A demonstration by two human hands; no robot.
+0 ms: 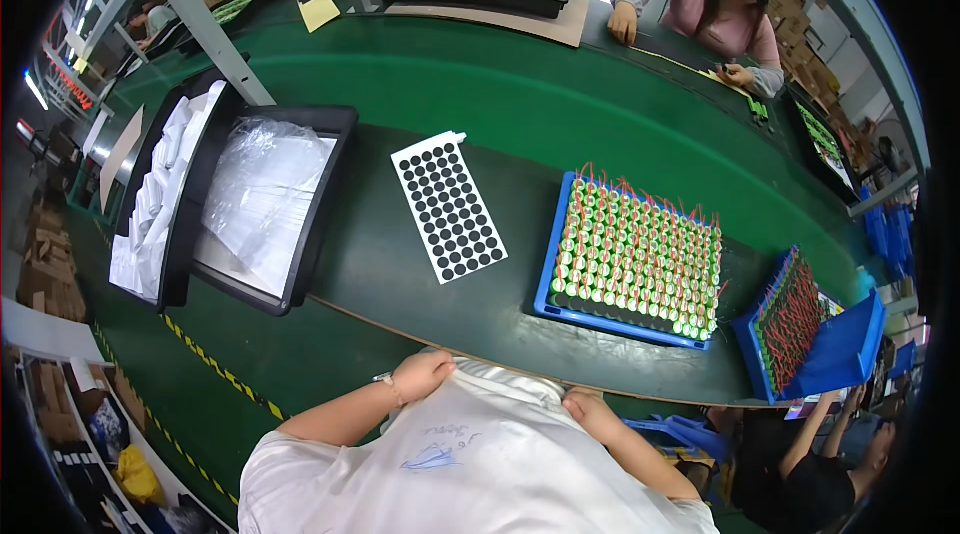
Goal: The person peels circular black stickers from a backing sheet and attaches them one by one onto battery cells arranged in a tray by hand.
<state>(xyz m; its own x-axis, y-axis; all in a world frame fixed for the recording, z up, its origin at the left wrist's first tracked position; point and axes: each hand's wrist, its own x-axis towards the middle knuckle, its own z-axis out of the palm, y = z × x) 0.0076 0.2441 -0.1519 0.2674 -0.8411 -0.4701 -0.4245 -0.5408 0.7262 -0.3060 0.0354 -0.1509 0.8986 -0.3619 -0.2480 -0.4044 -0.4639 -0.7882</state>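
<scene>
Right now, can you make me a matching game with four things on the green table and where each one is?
Things:
1. sheet of black dots
2. blue tray of green cells
3. black bin with clear plastic
4. left hand

Places:
A. far left, lined with a crinkly bag
B. at the near edge, on the white shirt
C. middle of the dark belt, lying flat
D. right of the dotted sheet

Pairs: 1-C, 2-D, 3-A, 4-B
</scene>
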